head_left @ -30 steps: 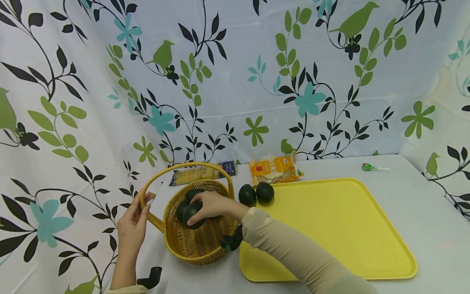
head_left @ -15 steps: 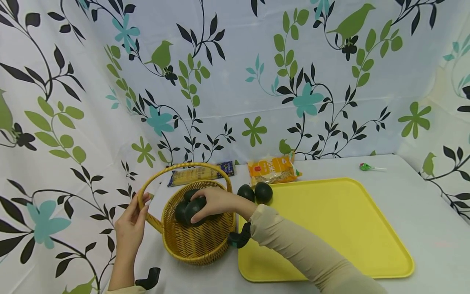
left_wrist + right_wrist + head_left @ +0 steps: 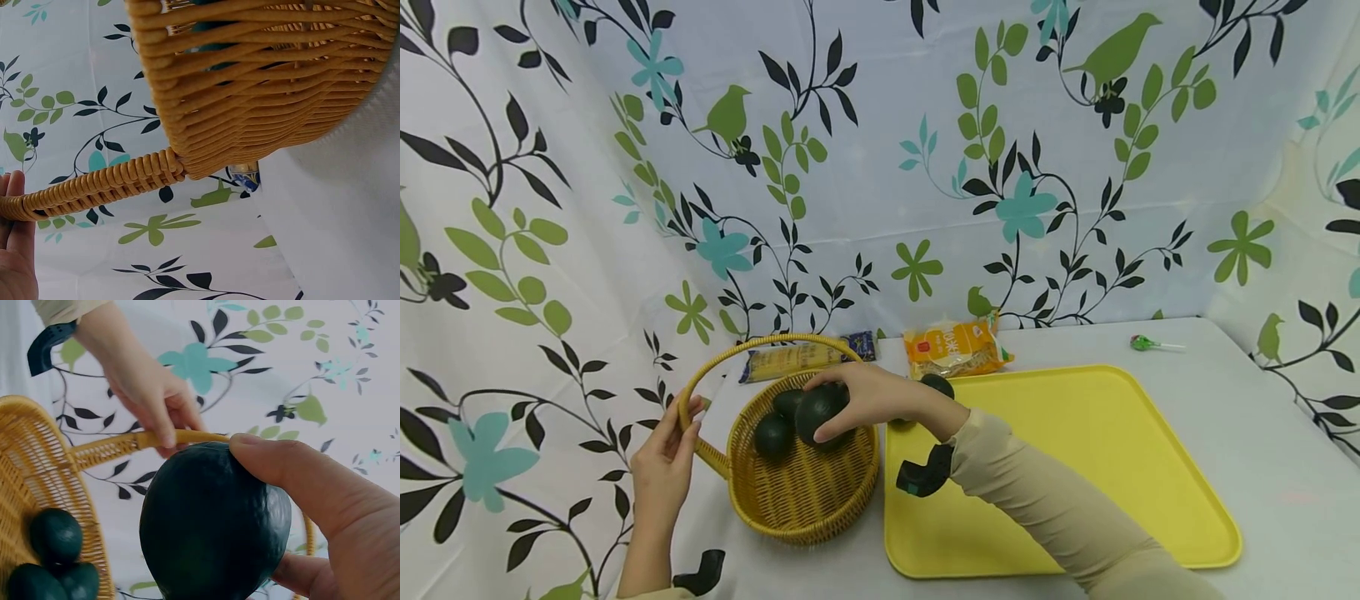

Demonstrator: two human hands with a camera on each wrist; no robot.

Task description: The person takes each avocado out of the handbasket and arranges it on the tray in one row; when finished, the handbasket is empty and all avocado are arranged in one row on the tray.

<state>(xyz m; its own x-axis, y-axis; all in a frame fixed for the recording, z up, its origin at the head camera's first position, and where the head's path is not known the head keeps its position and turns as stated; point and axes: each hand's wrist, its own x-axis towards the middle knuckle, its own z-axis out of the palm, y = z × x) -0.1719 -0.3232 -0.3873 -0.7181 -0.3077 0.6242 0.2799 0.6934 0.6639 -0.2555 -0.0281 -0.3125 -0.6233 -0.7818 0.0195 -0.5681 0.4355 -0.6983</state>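
Note:
My left hand (image 3: 662,462) grips the arched handle of a yellow wicker basket (image 3: 797,525) from the left; the left wrist view shows its fingers round the handle (image 3: 100,187). The basket appears tilted in neither head frame nor hidden much. Over its right half, my right hand (image 3: 880,396) holds a dark green avocado (image 3: 818,414) between thumb and fingers, also large in the right wrist view. Several other avocados (image 3: 56,534) lie in the basket. Two more are at the tray's upper left corner: one avocado (image 3: 937,384) shows partly, the other is mostly hidden behind my right wrist.
A yellow tray (image 3: 1075,467) lies right of the basket on the white table. Behind stand an orange food bag (image 3: 955,348) and a long pack of noodles (image 3: 793,361). A lollipop (image 3: 1150,342) lies at the back right. A patterned curtain (image 3: 850,167) hangs behind the table.
My right hand has moved right and slightly up with the avocado, away from the others in the basket. The left hand keeps its hold on the handle.

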